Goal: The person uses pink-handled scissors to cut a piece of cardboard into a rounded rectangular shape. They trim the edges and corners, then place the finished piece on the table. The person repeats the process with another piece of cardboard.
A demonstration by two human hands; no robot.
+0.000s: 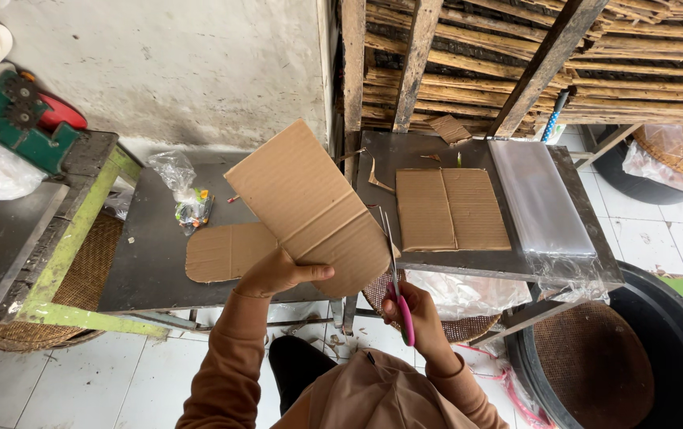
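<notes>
The left hand (278,274) has its grip closed on the lower edge of a corrugated cardboard sheet (310,208), holding it tilted in the air above the near edge of the dark table (151,262). The right hand (414,314) is closed around the pink handles of a pair of scissors (395,274), whose blades point up along the sheet's right edge. A rounded cardboard piece (218,253) lies near the table's front edge, and a folded cardboard piece (451,210) beside a stack of clear plastic bags (538,199) rests on the neighbouring table.
</notes>
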